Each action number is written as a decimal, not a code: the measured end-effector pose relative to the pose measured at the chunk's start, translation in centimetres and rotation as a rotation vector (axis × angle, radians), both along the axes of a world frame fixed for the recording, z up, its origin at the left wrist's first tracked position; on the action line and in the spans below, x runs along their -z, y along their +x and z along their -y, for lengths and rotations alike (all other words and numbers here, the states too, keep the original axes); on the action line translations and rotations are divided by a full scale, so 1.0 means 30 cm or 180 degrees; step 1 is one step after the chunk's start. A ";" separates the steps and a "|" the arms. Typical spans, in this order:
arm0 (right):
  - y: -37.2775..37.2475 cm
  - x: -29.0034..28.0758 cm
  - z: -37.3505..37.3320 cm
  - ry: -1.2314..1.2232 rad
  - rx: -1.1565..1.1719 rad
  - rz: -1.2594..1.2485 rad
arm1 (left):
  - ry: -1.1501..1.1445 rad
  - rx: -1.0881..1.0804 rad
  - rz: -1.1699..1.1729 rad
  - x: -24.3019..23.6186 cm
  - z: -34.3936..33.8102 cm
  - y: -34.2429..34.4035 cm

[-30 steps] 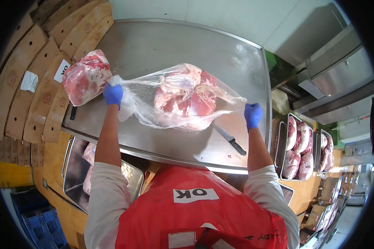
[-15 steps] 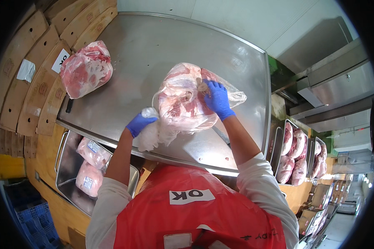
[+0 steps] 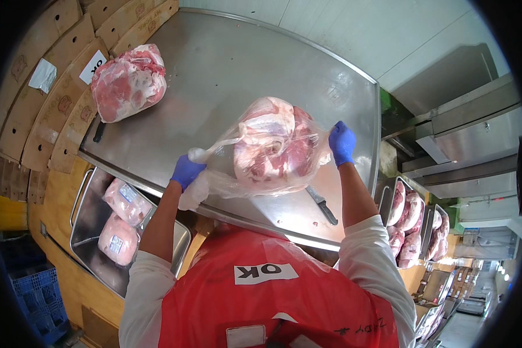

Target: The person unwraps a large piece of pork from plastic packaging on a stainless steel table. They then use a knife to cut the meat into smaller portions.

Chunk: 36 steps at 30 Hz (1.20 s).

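Observation:
A large piece of raw meat point(image 3: 269, 145) lies on the steel table, loosely covered by a clear plastic bag point(image 3: 220, 181). My left hand point(image 3: 188, 172), in a blue glove, is closed on the bunched plastic to the left of the meat. On the other side my right hand point(image 3: 342, 142), also gloved in blue, is closed on the bag's right edge and pulls it away from the meat. The plastic stretches between both hands. Close to the table's front edge, a knife point(image 3: 322, 205) with a dark handle lies partly beneath the bag.
A second meat piece point(image 3: 129, 84) sits at the table's far left, with a dark knife handle point(image 3: 99, 132) beside it. Cardboard boxes point(image 3: 55, 116) line the left. Below, a steel tub point(image 3: 86, 232) holds wrapped meat. More meat fills trays point(image 3: 405, 223) at right.
My right hand has left the top of the meat and moved right, drawing the bag outward. My left hand still grips the plastic, now pulled tauter. The knife shows more fully.

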State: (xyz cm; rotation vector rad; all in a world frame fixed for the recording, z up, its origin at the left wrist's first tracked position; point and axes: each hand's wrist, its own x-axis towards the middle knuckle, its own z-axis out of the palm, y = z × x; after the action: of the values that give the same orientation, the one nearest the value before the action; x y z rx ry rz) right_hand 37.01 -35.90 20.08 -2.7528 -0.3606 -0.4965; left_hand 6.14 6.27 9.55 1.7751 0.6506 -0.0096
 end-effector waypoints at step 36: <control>-0.505 0.453 0.227 0.4509 0.0269 -0.4020 | -0.0628 0.0778 -0.0262 -0.012 0.268 -0.221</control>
State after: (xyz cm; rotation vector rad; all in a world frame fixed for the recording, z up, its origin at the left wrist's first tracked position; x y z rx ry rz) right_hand 21.87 -42.70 6.49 -1.2335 0.3363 0.7406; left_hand -0.49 -1.75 9.90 1.6588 0.4705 -0.3052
